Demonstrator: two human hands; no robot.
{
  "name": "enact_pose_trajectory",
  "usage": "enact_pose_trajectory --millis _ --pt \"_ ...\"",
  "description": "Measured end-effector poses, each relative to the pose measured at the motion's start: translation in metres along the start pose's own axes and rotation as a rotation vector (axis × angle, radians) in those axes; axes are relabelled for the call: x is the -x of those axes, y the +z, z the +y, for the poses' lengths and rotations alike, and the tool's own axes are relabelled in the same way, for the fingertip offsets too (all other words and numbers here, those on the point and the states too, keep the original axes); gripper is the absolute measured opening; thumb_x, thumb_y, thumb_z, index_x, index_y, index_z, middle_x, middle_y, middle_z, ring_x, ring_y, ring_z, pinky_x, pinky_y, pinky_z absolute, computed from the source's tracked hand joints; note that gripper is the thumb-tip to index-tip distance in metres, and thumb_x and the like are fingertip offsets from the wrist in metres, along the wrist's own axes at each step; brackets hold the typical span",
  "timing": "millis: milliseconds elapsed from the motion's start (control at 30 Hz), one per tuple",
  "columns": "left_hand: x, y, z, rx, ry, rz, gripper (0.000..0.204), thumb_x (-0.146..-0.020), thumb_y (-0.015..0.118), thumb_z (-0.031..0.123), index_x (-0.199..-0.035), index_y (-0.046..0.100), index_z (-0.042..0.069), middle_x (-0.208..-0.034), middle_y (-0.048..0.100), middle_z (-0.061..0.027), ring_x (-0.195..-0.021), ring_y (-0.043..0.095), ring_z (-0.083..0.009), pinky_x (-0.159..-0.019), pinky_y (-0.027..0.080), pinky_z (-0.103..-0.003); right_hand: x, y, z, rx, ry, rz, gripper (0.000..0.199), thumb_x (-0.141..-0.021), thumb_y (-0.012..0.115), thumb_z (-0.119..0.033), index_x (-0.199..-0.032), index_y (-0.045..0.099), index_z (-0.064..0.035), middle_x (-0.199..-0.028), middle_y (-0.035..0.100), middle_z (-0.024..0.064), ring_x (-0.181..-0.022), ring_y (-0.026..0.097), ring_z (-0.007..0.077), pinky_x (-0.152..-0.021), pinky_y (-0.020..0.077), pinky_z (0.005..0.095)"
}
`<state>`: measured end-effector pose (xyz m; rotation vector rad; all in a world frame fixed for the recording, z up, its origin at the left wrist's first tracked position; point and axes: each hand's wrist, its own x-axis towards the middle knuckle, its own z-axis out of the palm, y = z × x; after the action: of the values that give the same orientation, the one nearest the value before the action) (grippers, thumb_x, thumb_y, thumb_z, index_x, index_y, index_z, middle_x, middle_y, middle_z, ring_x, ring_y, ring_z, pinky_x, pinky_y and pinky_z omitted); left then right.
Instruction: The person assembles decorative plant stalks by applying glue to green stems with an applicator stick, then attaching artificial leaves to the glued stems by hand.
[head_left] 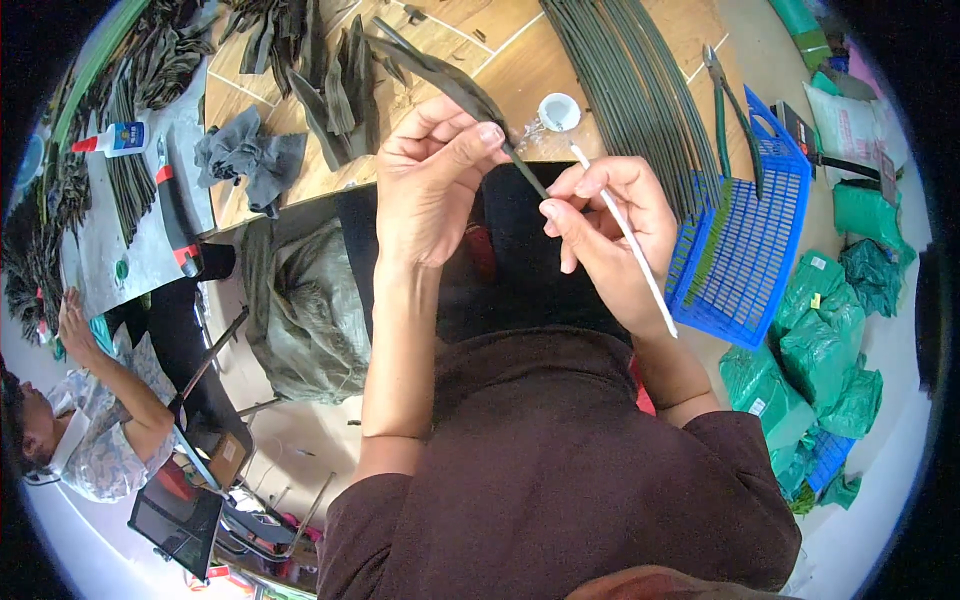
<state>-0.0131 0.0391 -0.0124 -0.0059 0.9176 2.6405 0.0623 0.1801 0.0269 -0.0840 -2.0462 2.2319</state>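
Note:
My left hand pinches a long dark green artificial leaf between thumb and fingers, its tip pointing to the far left. The leaf's thin stem runs down to my right hand, where thumb and forefinger close on its lower end. A slim white stick also lies across that hand, held between the fingers. Just beyond my hands a small white cup stands near the table edge, with whitish smears beside it. Past it to the right lies a row of dark green stems.
Loose dark leaves and a grey crumpled cloth lie on the wooden table. Pliers rest by a blue plastic basket at right, near green bags. A co-worker works at left, near a glue bottle.

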Motion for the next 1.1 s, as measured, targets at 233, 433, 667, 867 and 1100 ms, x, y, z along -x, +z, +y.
enact_pose_trajectory --millis 233,433,667,867,1100 --pt "-0.003 0.007 -0.006 0.192 0.020 -0.116 0.020 -0.079 0.059 -0.003 -0.099 0.057 -0.002 -0.088 0.063 -0.0142 -0.079 0.061 -0.0202 -0.074 0.050 -0.032 0.001 0.005 -0.001 0.070 -0.036 0.003 0.027 -0.077 0.058 0.010 -0.093 0.041 -0.0043 -0.085 0.055 0.0114 -0.062 0.054 0.0093 -0.042 0.0437 0.0166" --pt "0.001 0.006 -0.005 0.066 -0.016 -0.104 0.020 -0.077 0.062 -0.001 -0.097 0.059 0.000 -0.089 0.064 -0.0144 -0.080 0.061 -0.0169 -0.076 0.047 -0.028 0.001 0.005 0.000 0.037 -0.030 0.006 0.027 -0.077 0.058 0.010 -0.093 0.041 -0.0046 -0.085 0.055 0.0114 -0.061 0.054 0.0093 -0.042 0.0435 0.0166" --pt "0.000 0.003 -0.008 0.090 0.028 -0.120 0.022 -0.078 0.061 0.002 -0.099 0.058 -0.002 -0.091 0.065 -0.0135 -0.082 0.061 -0.0161 -0.077 0.046 -0.028 0.000 0.008 0.000 -0.017 -0.028 0.034 0.025 -0.076 0.060 0.008 -0.092 0.044 -0.0029 -0.082 0.055 0.0071 -0.060 0.051 0.0040 -0.042 0.0416 0.0147" --pt "0.003 0.013 -0.001 -0.009 -0.063 -0.059 0.024 -0.084 0.059 0.014 -0.102 0.058 -0.002 -0.088 0.065 -0.0097 -0.079 0.059 -0.0130 -0.074 0.044 -0.025 -0.004 0.009 0.005 0.027 -0.080 0.066 0.025 -0.075 0.061 0.009 -0.091 0.045 -0.0021 -0.082 0.056 0.0067 -0.065 0.053 0.0045 -0.047 0.0423 0.0149" --pt "0.006 0.020 0.009 -0.456 -0.007 0.093 0.013 -0.081 0.063 0.012 -0.071 0.064 0.003 -0.083 0.066 -0.0083 -0.067 0.053 -0.0063 -0.063 0.040 -0.021 -0.004 0.011 0.013 0.127 -0.129 0.089 0.024 -0.075 0.062 0.009 -0.090 0.047 -0.0022 -0.083 0.058 0.0059 -0.069 0.053 0.0041 -0.053 0.0417 0.0146"
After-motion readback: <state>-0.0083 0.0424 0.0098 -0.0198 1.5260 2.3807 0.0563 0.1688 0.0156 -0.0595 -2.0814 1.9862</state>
